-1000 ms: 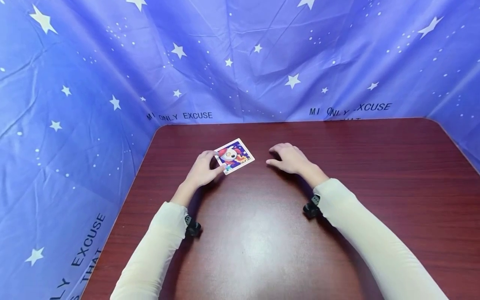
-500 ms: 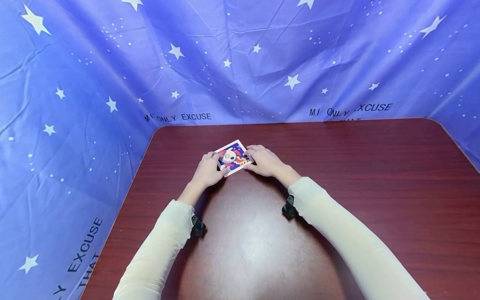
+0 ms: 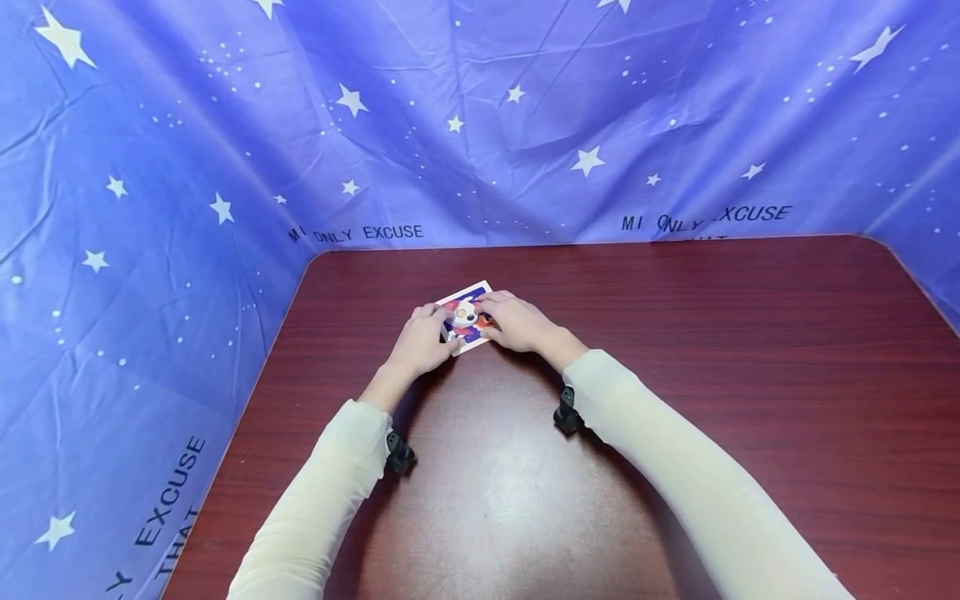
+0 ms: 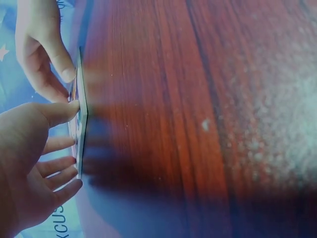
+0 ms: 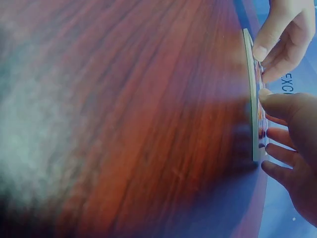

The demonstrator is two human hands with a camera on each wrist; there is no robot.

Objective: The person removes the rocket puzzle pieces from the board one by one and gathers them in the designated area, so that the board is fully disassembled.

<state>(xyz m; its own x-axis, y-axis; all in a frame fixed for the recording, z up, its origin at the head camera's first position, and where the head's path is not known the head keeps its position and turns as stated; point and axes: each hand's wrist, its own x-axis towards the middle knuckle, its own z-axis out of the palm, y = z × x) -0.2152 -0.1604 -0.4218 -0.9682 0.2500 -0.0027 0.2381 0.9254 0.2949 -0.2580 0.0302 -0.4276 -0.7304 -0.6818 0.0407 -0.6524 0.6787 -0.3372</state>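
LH (image 3: 422, 343) + RH (image 3: 521, 323) on pic board (image 3: 467, 317) | cloth (image 3: 480, 179) txt: "ONLY EXCUSE"

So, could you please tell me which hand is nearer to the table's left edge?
Left. At the card, the left hand is on the left side, nearer the table's left edge; the right hand is on the right side, farther away.

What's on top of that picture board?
The left hand and right hand touch the top of the picture board; part of a white cartoon figure shows between them. Print beneath them is covered.
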